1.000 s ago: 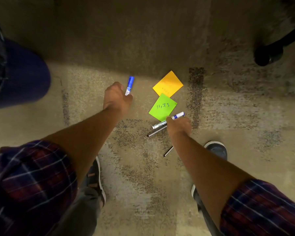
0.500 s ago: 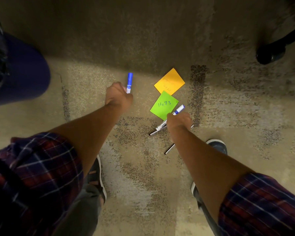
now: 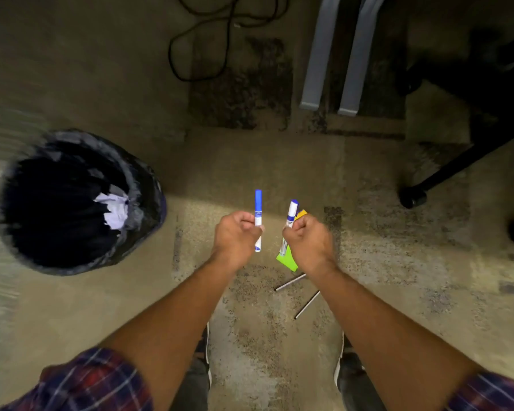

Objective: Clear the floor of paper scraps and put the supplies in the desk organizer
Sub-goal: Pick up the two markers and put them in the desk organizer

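My left hand (image 3: pixel 237 235) is closed around a blue-capped white marker (image 3: pixel 258 213), held upright above the carpet. My right hand (image 3: pixel 307 238) grips a second blue-and-white marker (image 3: pixel 291 213), also pointing up. Below the right hand, a green sticky note (image 3: pixel 287 260) lies on the floor, and an orange note (image 3: pixel 301 214) peeks out behind the knuckles. Two thin dark pens, one (image 3: pixel 290 282) and the other (image 3: pixel 306 304), rest on the carpet just beneath my right wrist.
A black-lined trash bin (image 3: pixel 143 185) holding crumpled white paper (image 3: pixel 115 210) stands to the left. A black cable (image 3: pixel 202 40) loops at the back. Grey desk legs (image 3: pixel 312 54) and an office chair base with casters (image 3: pixel 413 197) sit to the right.
Both hands have risen off the floor, each carrying its marker. The view has pulled back and up, bringing the bin, cable and desk legs into sight. The notes and thin pens stay on the carpet.
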{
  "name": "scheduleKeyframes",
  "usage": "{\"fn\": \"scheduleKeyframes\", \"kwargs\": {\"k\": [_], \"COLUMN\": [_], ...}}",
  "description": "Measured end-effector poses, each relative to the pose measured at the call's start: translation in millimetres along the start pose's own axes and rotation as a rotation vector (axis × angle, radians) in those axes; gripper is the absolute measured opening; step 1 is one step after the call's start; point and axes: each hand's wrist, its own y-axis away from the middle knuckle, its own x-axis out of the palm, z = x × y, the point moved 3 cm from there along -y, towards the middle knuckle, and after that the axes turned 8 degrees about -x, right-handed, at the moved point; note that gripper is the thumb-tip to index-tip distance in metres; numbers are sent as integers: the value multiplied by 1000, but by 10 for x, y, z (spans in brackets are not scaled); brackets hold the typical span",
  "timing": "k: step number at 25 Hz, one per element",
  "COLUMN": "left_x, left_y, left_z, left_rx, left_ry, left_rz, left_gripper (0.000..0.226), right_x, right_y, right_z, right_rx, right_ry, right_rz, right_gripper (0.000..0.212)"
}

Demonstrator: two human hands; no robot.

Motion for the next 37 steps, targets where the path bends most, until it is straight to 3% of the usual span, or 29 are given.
{"fn": "scheduleKeyframes", "kwargs": {"k": [10,20,28,33,37], "left_x": [-1216,-2894,-3543,-3420,-3106], "left_y": [1566,3078,3727,3738,3552], "left_z": [-1815,-3116,-3824,-4394,-4970], "left_rx": [340,576,689,721,761], "left_ry": [55,-125,-190,-135,-126], "left_rz": [-58,-48,-8,1,7], "left_gripper": [24,17,18,20,34], "right_x": [-1231,-2068,-2442,-2802,-3139], "right_y": [841,2297,2881,2672,2162], "right_z": [2281,4433,5355,5569,5734], "right_rx": [-337,-430,-461,-486,-480], "right_ry": [-164,-174,-179,-221,-227], "right_rz": [-95,-260,-305,-346,-381], "right_gripper": [23,15,13,12,11]}}
